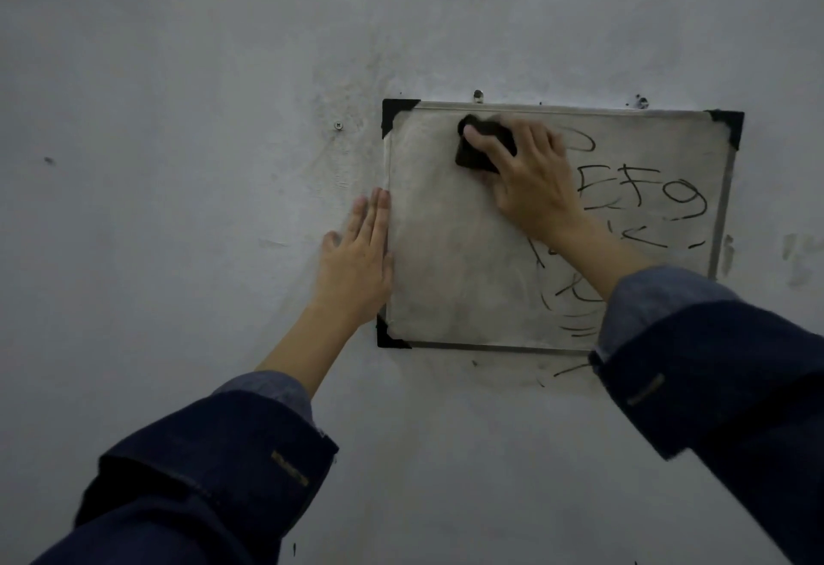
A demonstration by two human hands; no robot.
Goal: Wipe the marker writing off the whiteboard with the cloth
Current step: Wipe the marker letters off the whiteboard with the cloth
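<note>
A small whiteboard [450, 252] with black corner caps hangs on a grey wall. Its left half is smeared grey with no letters; black marker writing [642, 194] covers the right half and lower middle. My right hand [530, 176] presses a dark cloth [472, 156] against the board's upper middle, fingers spread over it and slightly curled round its edge. My left hand [361, 257] lies flat with straight fingers on the wall, touching the board's left frame edge. Part of the writing is hidden behind my right wrist and sleeve.
A hook [478, 95] holds the board's top edge. A screw [339, 125] sits in the wall to the upper left, and another fixing [642, 101] at the upper right. Marker streaks [570, 369] stain the wall below the board.
</note>
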